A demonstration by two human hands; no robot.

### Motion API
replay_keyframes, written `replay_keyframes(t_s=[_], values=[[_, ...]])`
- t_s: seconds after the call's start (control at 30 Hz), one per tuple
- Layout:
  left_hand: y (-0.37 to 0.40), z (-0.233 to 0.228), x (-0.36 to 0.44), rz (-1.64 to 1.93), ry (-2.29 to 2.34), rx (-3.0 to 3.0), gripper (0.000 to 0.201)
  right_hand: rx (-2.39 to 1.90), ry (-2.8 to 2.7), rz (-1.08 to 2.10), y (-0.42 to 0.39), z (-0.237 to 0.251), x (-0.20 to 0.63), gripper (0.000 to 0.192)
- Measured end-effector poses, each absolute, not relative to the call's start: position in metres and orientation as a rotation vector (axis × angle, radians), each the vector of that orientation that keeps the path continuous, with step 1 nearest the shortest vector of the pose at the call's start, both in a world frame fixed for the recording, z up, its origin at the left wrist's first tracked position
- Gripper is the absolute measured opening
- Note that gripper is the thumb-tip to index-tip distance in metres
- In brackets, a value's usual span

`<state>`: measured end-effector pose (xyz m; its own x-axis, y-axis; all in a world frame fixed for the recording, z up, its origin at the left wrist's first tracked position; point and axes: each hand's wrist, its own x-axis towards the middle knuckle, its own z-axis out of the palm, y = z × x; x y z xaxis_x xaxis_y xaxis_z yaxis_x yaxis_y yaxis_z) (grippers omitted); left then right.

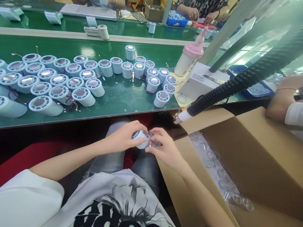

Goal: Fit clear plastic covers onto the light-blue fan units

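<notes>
Over my lap, my left hand is wrapped round a pale blue cylindrical housing tipped on its side. My right hand has its fingers closed on a clear plastic piece at the housing's right end. Thin red and dark wires run between the two parts; whether the clear piece touches the housing I cannot tell. On the green bench in front stand many similar housings, upright or slightly tilted, several with thin wires hanging out.
An open cardboard box at my right holds clear plastic pieces. A black corrugated hose slants down above it. A pink-capped bottle stands by a white device. Other people's hands are across the bench and at far right.
</notes>
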<state>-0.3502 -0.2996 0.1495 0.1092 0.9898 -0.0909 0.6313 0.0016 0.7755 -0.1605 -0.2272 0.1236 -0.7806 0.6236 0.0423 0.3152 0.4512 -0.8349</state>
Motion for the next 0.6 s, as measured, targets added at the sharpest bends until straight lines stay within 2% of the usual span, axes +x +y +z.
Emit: replay_keyframes(t_s=[0.17, 0.33, 0.47, 0.57, 0.6], values=[[-0.300, 0.136, -0.354, 0.838, 1.527, 1.685, 0.057, -0.912, -2.076, 1.406, -0.229, 0.130, -0.162, 0.023], [-0.299, 0.124, -0.359, 0.824, 1.385, 1.772, 0.062, -0.985, -1.859, 1.538, -0.225, 0.132, -0.160, 0.026], [-0.302, 0.120, -0.356, 0.871, 1.179, 1.486, 0.067, -0.985, -1.647, 1.752, -0.219, 0.131, -0.157, 0.029], [-0.307, 0.120, -0.353, 0.948, 1.139, 1.203, 0.067, -0.822, -1.769, 1.772, -0.220, 0.130, -0.152, 0.011], [-0.309, 0.120, -0.352, 0.969, 1.127, 1.122, 0.067, -0.752, -1.890, 1.697, -0.221, 0.129, -0.150, 0.014]])
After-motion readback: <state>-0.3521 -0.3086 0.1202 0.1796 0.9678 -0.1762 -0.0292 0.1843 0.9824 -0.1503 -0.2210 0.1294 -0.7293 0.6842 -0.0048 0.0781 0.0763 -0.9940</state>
